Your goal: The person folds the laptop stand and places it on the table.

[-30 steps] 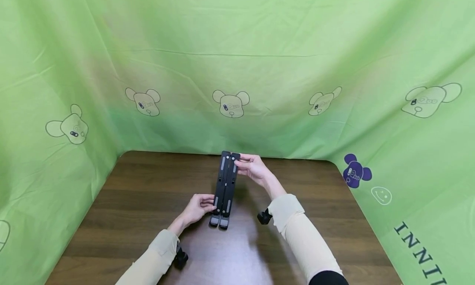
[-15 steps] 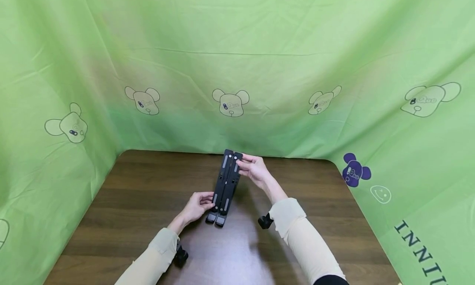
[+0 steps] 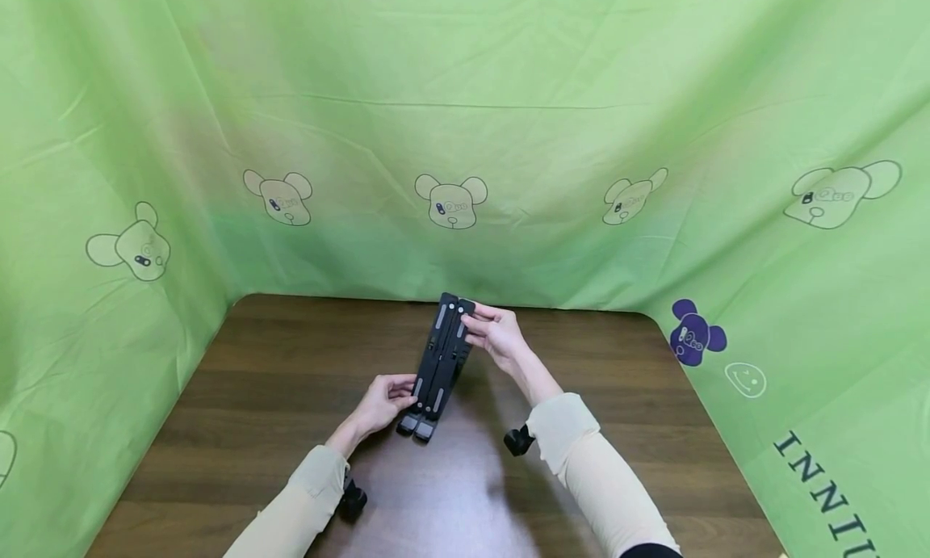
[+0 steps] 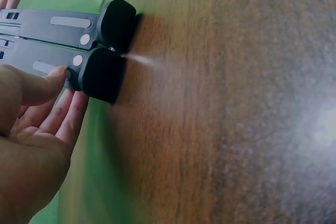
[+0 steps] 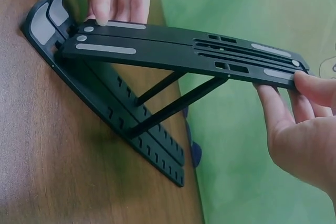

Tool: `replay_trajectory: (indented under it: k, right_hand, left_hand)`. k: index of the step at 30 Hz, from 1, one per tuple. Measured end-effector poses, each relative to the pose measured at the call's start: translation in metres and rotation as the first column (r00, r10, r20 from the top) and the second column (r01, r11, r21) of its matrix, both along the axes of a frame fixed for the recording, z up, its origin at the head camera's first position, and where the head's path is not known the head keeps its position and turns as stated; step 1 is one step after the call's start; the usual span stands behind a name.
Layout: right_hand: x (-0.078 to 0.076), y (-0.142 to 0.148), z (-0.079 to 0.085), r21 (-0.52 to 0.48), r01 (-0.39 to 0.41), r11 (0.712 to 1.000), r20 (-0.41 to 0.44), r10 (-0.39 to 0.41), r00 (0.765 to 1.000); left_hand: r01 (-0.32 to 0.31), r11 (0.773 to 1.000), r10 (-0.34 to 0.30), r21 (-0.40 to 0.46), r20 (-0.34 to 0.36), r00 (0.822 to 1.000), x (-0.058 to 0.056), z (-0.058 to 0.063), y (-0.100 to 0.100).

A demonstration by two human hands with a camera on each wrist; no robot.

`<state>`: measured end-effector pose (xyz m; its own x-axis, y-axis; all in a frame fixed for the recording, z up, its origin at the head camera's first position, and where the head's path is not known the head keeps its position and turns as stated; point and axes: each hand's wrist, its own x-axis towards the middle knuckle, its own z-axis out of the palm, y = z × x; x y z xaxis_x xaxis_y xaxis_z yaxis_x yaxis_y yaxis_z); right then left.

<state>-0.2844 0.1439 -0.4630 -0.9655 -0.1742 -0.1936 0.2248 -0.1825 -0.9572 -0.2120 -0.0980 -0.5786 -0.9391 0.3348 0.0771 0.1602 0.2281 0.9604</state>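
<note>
A black folding laptop stand [image 3: 438,362] with grey pads leans over the middle of the table, its two long halves side by side. My left hand [image 3: 379,403] pinches its near end, thumb on top and fingers beneath, just behind the lipped feet [image 4: 102,74]. At the raised far end, my right hand [image 3: 500,336] grips the tip between thumb and fingers. In the right wrist view, the top arms [image 5: 173,51] stand lifted off the notched base [image 5: 126,103]. Two thin struts [image 5: 178,103] run between arms and base, their lower ends at the notches.
The brown wooden table [image 3: 291,356] reaches back to a green curtain [image 3: 450,259] printed with bear heads, which also rises on both sides. A small black device [image 3: 518,441] hangs under the right wrist, another black device [image 3: 352,501] under the left.
The stand has tilted, its near end shifting left and slightly away while its far end moved a little right. My hands shifted slightly with it, both keeping their hold.
</note>
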Motion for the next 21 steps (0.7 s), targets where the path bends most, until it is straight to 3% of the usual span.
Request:
replay_trajectory:
  k: [10,17,21]
  right_hand:
    - [0.004,-0.006,-0.001,-0.029,0.109,0.994,-0.002,-0.109,0.994]
    - [0.01,-0.01,-0.002,-0.033,0.185,0.982,0.015,-0.184,0.983]
    - [0.014,-0.014,-0.001,-0.038,0.23,0.972,0.01,-0.23,0.973]
  left_hand:
    - [-0.031,0.999,0.032,-0.024,0.035,0.999,-0.007,0.001,0.0]
    - [-0.097,0.995,0.097,-0.012,0.115,0.989,-0.008,-0.001,-0.001]
    - [-0.107,0.994,0.106,0.003,0.112,0.988,-0.008,-0.001,-0.002]
